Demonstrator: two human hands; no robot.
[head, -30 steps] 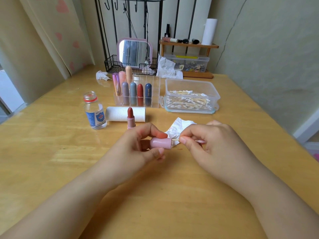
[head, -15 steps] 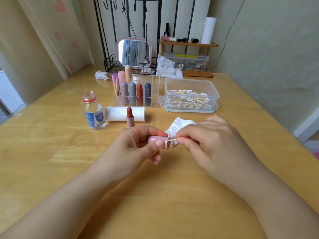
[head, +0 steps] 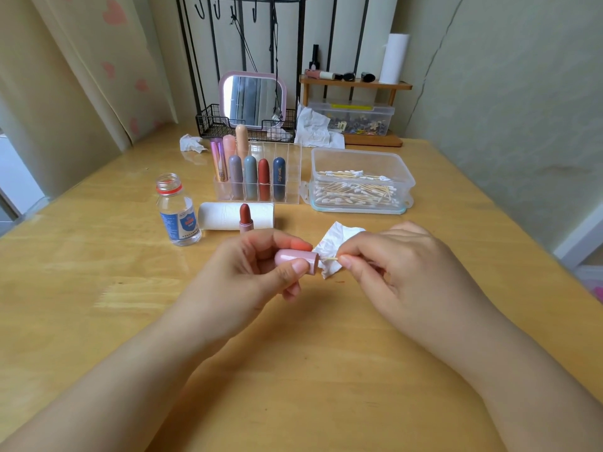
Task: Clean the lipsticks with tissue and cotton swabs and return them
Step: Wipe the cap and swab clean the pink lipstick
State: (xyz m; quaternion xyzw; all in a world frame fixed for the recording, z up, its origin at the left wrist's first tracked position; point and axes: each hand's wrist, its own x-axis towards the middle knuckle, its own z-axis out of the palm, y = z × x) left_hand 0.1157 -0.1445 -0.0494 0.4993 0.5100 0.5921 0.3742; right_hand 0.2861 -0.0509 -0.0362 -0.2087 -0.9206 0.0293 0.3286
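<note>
Swabbing inside pink cap [head: 297,260], gripped by left hand [head: 248,272]; right hand [head: 388,265] pinching cotton swab [head: 330,258]. Next, probably: recapping bare lipstick [head: 245,217] on desk [head: 98,262].

Seven capped lipsticks [head: 250,177] were counted in the clear organizer [head: 257,190]. One uncapped lipstick [head: 244,218] was seen standing just in front of the organizer, beside one paper roll [head: 225,216]. One bottle [head: 177,210] was counted to the organizer's left, and one box of cotton swabs [head: 359,181] to its right. One pink cap [head: 297,260] and one swab [head: 329,258] were held nearer the camera than the organizer, where two hands were counted.
</note>
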